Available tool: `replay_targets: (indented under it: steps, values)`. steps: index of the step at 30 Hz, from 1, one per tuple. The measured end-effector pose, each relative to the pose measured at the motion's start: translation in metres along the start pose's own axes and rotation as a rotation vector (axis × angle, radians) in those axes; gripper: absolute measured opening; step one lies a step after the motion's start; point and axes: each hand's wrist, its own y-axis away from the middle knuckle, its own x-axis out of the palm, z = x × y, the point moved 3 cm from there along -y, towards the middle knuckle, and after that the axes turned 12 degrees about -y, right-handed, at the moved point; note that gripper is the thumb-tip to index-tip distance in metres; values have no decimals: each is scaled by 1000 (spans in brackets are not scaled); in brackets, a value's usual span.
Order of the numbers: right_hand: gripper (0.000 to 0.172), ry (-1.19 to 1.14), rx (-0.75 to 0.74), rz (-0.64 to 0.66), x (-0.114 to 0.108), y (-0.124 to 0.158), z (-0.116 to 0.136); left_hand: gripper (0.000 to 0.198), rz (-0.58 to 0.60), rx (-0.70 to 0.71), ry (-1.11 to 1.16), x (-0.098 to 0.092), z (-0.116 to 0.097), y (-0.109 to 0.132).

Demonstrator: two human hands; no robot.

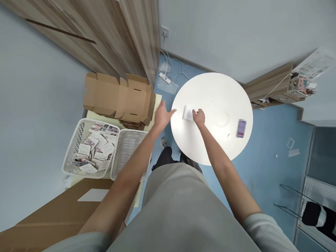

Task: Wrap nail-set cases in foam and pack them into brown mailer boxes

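A small white packet (187,112) lies near the left edge of a round white table (217,91). My right hand (198,117) rests on the packet's right side with its fingers curled down onto it. Just off the table's left edge, my left hand (162,114) hovers with fingers stretched out and apart, holding nothing. Its fingertips point toward the packet, a short gap away.
A blurred purple item (241,128) lies at the table's right side. To the left stand a white basket of small packets (90,147), a second white basket (128,147), and a folded cardboard box (118,98). A power strip (164,77) lies on the blue floor.
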Motion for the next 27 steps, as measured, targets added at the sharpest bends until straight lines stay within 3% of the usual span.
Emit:
replay_targets:
  steps: [3, 6, 9, 15, 22, 27]
  values:
    - [57, -28, -149, 24, -8, 25, 19, 84, -80, -102, -155, -62, 37, -14]
    - [64, -82, -272, 105, -3, 53, 47, 68, 32, -254, -349, -91, 63, -24]
    - [71, -131, -409, 184, 12, 82, 84, 57, 161, -279, -493, -89, 71, -27]
    - [68, -85, -600, 314, 41, 127, 146, 51, 175, -230, -596, -76, 73, -29]
    - [54, 205, -702, 539, 85, 150, 187, 33, 193, -187, -475, -89, 104, -38]
    - [53, 455, -630, 680, 129, 157, 205, 34, 220, -189, -472, -92, 102, -34]
